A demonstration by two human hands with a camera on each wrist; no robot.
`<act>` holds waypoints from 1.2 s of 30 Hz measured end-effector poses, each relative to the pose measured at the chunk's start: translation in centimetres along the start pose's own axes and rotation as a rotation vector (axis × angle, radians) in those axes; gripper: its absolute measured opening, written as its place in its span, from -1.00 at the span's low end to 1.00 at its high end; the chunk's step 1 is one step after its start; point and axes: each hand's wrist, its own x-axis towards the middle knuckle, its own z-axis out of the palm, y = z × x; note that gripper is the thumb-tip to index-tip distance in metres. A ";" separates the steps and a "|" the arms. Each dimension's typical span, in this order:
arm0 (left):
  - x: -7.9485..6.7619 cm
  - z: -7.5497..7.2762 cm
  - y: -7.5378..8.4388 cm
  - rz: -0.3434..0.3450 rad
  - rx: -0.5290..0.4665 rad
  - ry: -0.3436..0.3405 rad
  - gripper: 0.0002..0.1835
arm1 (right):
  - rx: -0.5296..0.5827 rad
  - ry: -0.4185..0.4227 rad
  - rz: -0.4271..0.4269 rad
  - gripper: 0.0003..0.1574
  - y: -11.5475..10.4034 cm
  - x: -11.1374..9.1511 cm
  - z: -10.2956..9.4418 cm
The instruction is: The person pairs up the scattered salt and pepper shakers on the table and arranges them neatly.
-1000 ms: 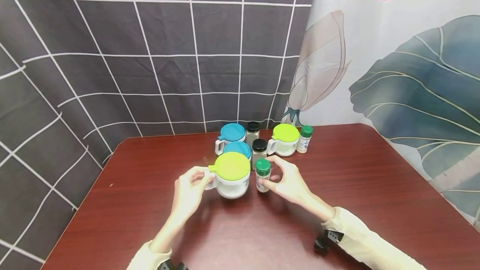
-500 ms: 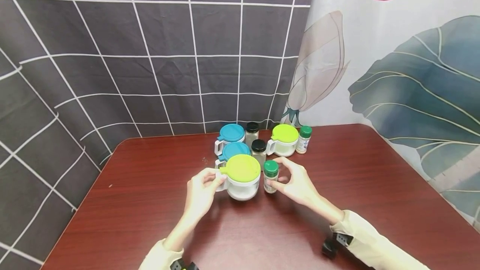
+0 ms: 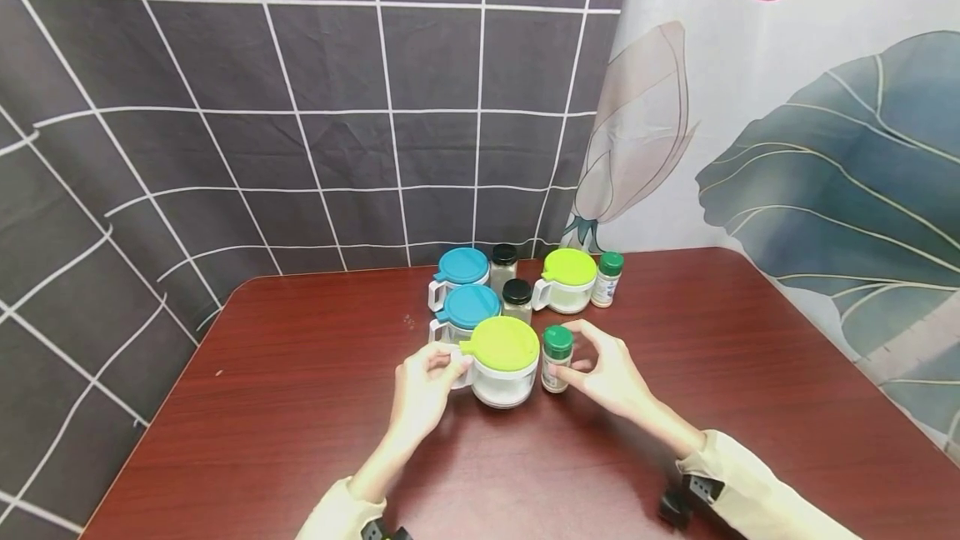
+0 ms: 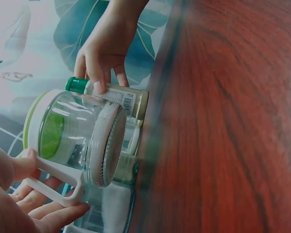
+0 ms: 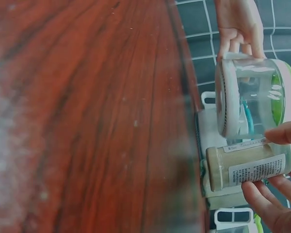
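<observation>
My left hand (image 3: 422, 390) pinches the white handle of a clear seasoning jar (image 3: 504, 386) with a lime-green lid. In the left wrist view its thumb presses on top of the handle (image 4: 60, 172), and part of the jar's underside shows. Just right of the jar, my right hand (image 3: 609, 369) holds a small spice bottle (image 3: 557, 361) with a green cap, thumb on one side and fingers on the other. A label with a barcode and tan contents show on the bottle (image 5: 247, 165) in the right wrist view. Jar and bottle are upright, close side by side.
Behind them stand two blue-lidded jars (image 3: 462, 265) and two black-capped bottles (image 3: 517, 294). Farther right are another lime-lidded jar (image 3: 568, 273) and a second green-capped bottle (image 3: 607, 280). All stand toward the back of the brown table (image 3: 262, 407), before a gridded dark cloth (image 3: 322, 148).
Both hands have shifted right and slightly toward me, carrying the lime-lidded jar and the spice bottle along together. The front blue-lidded jar shows more behind them. The rear containers have stayed put.
</observation>
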 end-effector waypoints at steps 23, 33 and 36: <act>-0.5 2.4 -0.3 0.007 -0.067 -0.014 -0.86 | -0.052 0.051 0.009 -0.41 1.1 -0.6 -1.3; -0.4 3.6 -0.3 0.011 -0.093 -0.025 -0.86 | -0.057 0.061 0.019 -0.42 1.6 -0.9 -1.6; -0.2 3.9 -0.1 0.012 -0.105 -0.031 -0.88 | -0.060 0.067 0.014 -0.41 1.7 -0.8 -1.8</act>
